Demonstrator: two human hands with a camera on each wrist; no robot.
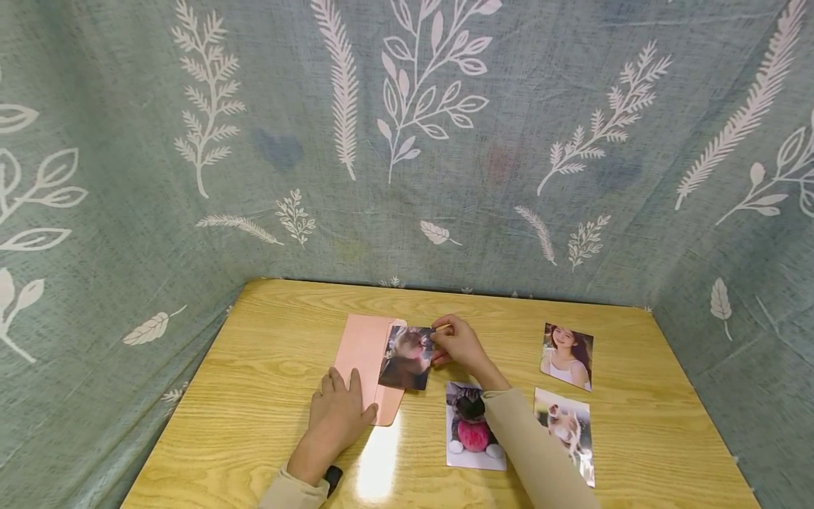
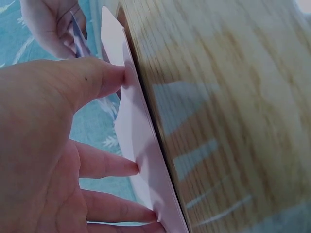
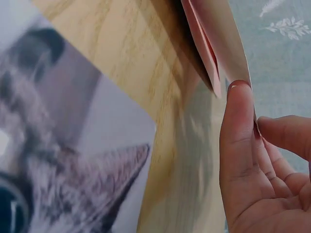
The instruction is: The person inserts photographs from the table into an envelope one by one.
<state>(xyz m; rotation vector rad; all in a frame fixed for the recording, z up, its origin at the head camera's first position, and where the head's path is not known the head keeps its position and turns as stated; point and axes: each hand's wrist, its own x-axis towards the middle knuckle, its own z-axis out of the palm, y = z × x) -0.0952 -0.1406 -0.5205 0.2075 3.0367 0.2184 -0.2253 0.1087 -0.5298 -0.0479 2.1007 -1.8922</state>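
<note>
On the table lies a pink envelope (image 1: 357, 346), its opening along the right side. My left hand (image 1: 337, 410) rests on its lower left part, fingers spread and fingertips pressing the paper (image 2: 141, 131) in the left wrist view. Between thumb and fingers, my right hand (image 1: 459, 346) pinches the right edge of a photo print (image 1: 407, 360). Glare blurs the picture on this print. Its left part overlaps the envelope's open side in the head view. In the right wrist view, the envelope's edges (image 3: 201, 43) gape slightly beside the pinched print (image 3: 233, 43).
A photo of a cat with a pink ball (image 1: 473, 438) lies under the right forearm. Further right are a portrait photo (image 1: 566, 357) and a photo of a light-furred animal (image 1: 566, 431), partly covered by the sleeve. A leaf-patterned curtain (image 1: 407, 233) hangs behind the wooden table (image 1: 254, 367).
</note>
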